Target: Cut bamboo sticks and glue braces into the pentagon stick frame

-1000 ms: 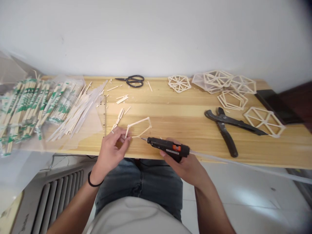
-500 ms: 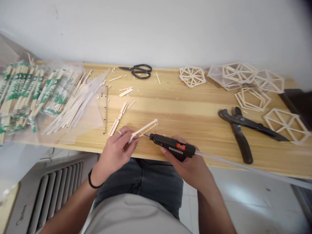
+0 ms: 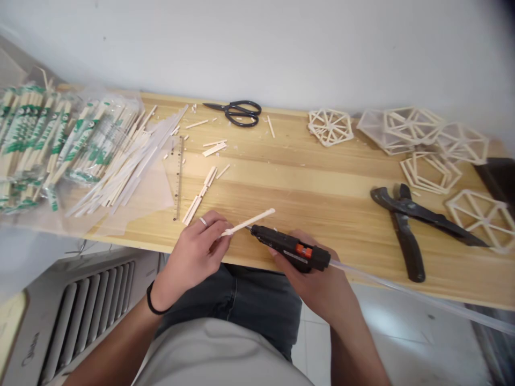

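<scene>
Between the thumb and fingers of my left hand (image 3: 201, 244) is a small frame of wooden sticks (image 3: 253, 220), seen nearly edge-on with its far end pointing right. My right hand (image 3: 309, 271) is wrapped round a black hot glue gun (image 3: 289, 247) with an orange part on its side. A long translucent glue stick (image 3: 402, 292) trails from the gun's rear. The nozzle lies close to the stick frame, near my left fingertips; whether they touch I cannot tell. Cut stick pieces (image 3: 200, 195) lie just beyond my left hand.
Wrapped chopsticks (image 3: 28, 128) and loose sticks (image 3: 120, 166) fill the table's left, beside a clear ruler (image 3: 178, 177). Black scissors (image 3: 243, 113) lie at the back. Black cutting pliers (image 3: 406, 214) and several polygonal stick frames (image 3: 485, 220) occupy the right.
The stick frame has been tilted in my left hand, so its two visible sides now nearly line up. The glue gun stays near it. The view has shifted slightly.
</scene>
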